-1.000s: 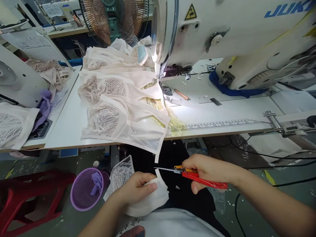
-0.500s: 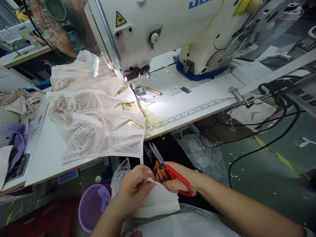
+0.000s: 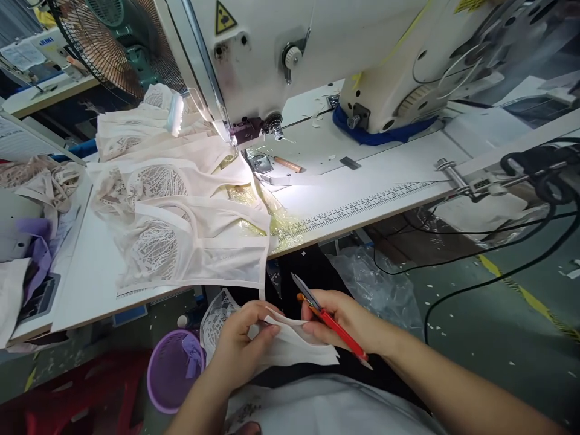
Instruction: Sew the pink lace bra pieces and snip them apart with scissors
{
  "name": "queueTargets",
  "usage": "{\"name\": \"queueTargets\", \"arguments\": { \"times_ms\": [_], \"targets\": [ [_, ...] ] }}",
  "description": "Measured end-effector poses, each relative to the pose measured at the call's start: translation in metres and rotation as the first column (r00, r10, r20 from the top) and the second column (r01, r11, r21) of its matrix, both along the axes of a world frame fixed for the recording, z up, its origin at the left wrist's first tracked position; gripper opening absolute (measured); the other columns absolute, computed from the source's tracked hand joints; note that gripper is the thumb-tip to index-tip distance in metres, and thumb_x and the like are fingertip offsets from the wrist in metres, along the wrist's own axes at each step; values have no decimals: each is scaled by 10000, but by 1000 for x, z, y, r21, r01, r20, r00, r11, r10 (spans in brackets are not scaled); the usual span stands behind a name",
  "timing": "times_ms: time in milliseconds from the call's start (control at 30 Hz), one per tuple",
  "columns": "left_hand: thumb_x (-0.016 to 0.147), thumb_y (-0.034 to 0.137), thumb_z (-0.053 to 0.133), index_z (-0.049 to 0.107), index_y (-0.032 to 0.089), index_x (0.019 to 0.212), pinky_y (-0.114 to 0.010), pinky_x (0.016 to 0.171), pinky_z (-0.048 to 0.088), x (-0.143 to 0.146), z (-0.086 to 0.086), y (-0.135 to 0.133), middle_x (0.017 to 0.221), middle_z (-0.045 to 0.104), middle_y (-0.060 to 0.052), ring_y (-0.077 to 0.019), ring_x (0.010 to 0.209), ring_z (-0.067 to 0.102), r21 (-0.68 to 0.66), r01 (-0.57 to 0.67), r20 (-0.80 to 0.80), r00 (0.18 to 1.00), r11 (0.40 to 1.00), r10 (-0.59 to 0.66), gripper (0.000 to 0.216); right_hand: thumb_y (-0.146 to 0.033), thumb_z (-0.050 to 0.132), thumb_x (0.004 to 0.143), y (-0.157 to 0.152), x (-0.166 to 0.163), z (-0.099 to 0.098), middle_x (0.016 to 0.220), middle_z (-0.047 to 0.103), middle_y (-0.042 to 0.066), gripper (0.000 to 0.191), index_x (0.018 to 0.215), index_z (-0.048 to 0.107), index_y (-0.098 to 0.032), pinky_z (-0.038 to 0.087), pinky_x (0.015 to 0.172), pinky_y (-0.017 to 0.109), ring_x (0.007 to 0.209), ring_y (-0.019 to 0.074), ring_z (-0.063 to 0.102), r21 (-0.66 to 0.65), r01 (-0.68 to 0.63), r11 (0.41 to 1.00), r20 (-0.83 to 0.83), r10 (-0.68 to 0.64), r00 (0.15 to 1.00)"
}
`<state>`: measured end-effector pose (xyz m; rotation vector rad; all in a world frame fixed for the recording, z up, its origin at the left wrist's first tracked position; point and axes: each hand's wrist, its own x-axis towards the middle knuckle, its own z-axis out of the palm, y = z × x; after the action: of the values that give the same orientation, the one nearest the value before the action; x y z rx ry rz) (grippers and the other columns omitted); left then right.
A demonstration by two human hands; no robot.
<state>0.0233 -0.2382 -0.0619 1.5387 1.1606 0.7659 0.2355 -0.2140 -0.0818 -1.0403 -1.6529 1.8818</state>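
Our left hand (image 3: 238, 338) reaches in from below, forearm bare, fingers (image 3: 260, 331) curled and pinched closed. Our right hand (image 3: 344, 320) enters from the lower right, fingers closed in a grip, its thumb tip just beside the left fingertips, both wrists straight.

We see a white sewing table (image 3: 389, 175) carrying a sewing machine (image 3: 344, 54) at its back edge, cream lace garment pieces (image 3: 181, 211) stacked toward its left end, and a printed ruler strip (image 3: 362, 208) along its front edge.
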Motion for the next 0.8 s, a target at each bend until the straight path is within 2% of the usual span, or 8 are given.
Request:
{"name": "queueTargets", "arguments": {
  "times_ms": [133, 300, 367, 467, 533, 667, 733, 800],
  "targets": [
    [812, 201, 545, 565, 165, 730, -251, 640, 457, 3, -3, -2, 739, 593, -30, -144, 688, 555, -45, -76, -49, 996, 996, 74, 92, -323, 578, 774, -1, 4, 5, 620, 425, -54, 212, 694, 428, -196, 304, 457, 198, 522, 85, 344, 56, 3, 998, 37, -5, 999],
    [798, 190, 525, 546, 181, 727, -233, 587, 458, 9, -6, -6, 716, 589, -14, -134, 645, 554, 91, -194, -94, 975, 977, 202, 75, -414, 653, 734, -5, 10, 8, 770, 546, 4, 284, 810, 497, -189, 428, 565, 248, 651, 142, 501, 39, 17, 999, 52, -19, 998],
    [792, 184, 533, 547, 188, 773, -224, 563, 461, 10, -9, -8, 702, 596, -3, -128, 619, 565, 145, -252, -118, 956, 957, 270, 24, -428, 683, 713, -7, 12, 5, 841, 580, 33, 331, 870, 515, -190, 459, 614, 278, 713, 172, 541, 127, 19, 992, 81, -30, 996],
    [793, 185, 539, 530, 194, 868, -231, 563, 487, 11, -16, -10, 712, 612, 0, -132, 622, 599, 218, -310, -142, 928, 925, 344, 76, -396, 579, 811, -11, 13, -4, 741, 576, 23, 206, 801, 515, -201, 448, 551, 275, 623, 160, 528, 360, 49, 931, 201, -129, 971],
    [800, 185, 534, 514, 193, 914, -245, 585, 508, 11, -21, -12, 743, 622, -11, -140, 654, 621, 277, -321, -154, 916, 906, 371, 116, -376, 507, 857, -14, 13, -9, 669, 567, 10, 200, 746, 503, -210, 441, 514, 270, 573, 153, 522, 459, 86, 884, 244, -218, 945],
    [820, 175, 526, 496, 191, 1020, -273, 646, 530, 11, -29, -15, 871, 644, -51, -152, 741, 636, 392, -306, -154, 908, 868, 390, 203, -419, 516, 857, -21, 12, -14, 628, 571, -2, 237, 734, 524, -216, 454, 489, 271, 548, 154, 539, 524, 149, 839, 285, -337, 897],
    [825, 166, 525, 479, 193, 1079, -274, 657, 527, 11, -32, -16, 957, 643, -75, -151, 769, 630, 379, -307, -126, 917, 873, 377, 260, -431, 535, 849, -23, 11, -13, 603, 556, -15, 238, 746, 550, -216, 449, 469, 269, 518, 149, 528, 539, 184, 822, 296, -390, 872],
    [817, 160, 536, 441, 194, 1154, -266, 645, 520, 11, -34, -17, 998, 634, -88, -148, 779, 620, 301, -348, -52, 924, 888, 380, 352, -417, 552, 840, -24, 10, -11, 587, 552, -21, 217, 768, 579, -214, 449, 450, 262, 498, 145, 528, 558, 199, 806, 272, -404, 873]
  ]
}}
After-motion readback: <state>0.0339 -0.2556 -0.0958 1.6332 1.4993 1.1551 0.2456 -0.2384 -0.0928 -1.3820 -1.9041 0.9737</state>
